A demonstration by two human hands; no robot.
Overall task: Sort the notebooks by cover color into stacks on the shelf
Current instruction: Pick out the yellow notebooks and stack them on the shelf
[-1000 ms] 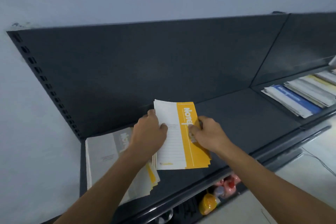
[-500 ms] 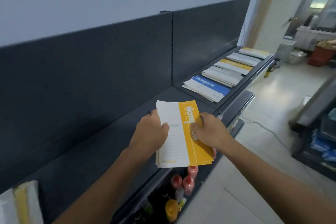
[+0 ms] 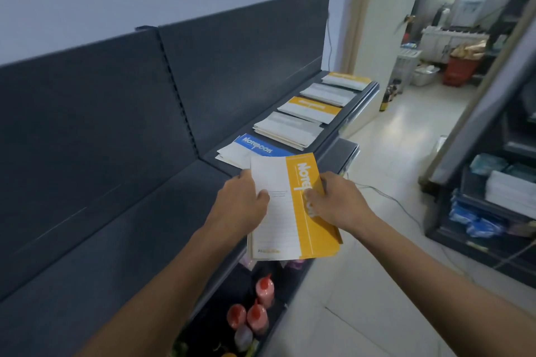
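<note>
Yellow notebooks (image 3: pixel 295 211), a thin bundle of them, are up off the shelf (image 3: pixel 121 240) and held out over its front edge. A second ago they sat low beside the grey pile at the left end; now the view has swung right and the row of sorted stacks fills the far section. That reads as a carry toward a matching stack, not a fresh pick. Left hand (image 3: pixel 240 203) pinches the white edge, thumb on top; right hand (image 3: pixel 336 200) clamps the yellow band, thumb across the lettering. Ahead lie the blue stack (image 3: pixel 255 145), a grey stack (image 3: pixel 287 128), then a yellow stack (image 3: pixel 310 109), likely the target. Covers look glossy and flat, thin card, square-cornered, edges slightly fanned in the held bundle. Shelf is matte dark metal, smooth.
</note>
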